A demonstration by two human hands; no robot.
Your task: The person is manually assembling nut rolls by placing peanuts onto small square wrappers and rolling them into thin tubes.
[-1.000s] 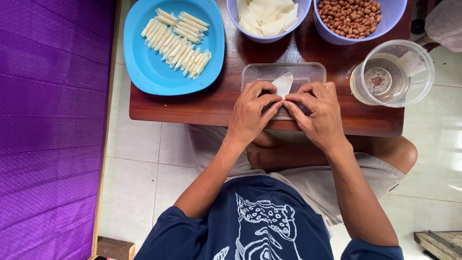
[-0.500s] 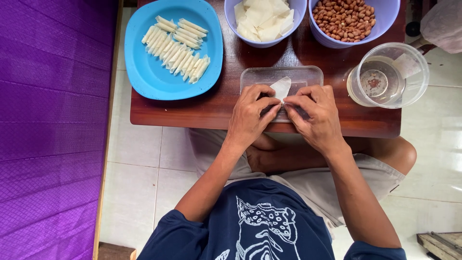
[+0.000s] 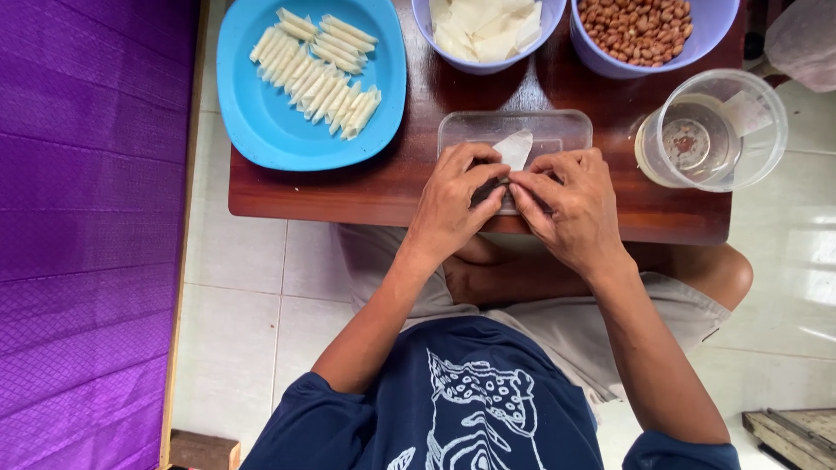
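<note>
Two hands rolled a thin white wrapper on a small wooden table.

At about ten o'clock from the hands sat a round blue plastic plate (image 3: 261, 122) with a row of thin pale rolled sticks (image 3: 315, 74). The left hand (image 3: 453, 204) and right hand (image 3: 570, 204) were side by side at the near edge of the dark brown wooden table (image 3: 392, 187), fingers bent and pinching the thin white wrapper sheet (image 3: 515, 148) over a flat clear plastic tray (image 3: 470, 130). At twelve o'clock stood a purple bowl of white wrapper pieces (image 3: 488, 30). At one o'clock was a purple bowl of brown peanuts (image 3: 640, 26). At two o'clock stood a clear plastic cup (image 3: 710, 130). A good roll probably needed both thumbs pushing evenly, slow and tight, so nothing slipped out.
</note>
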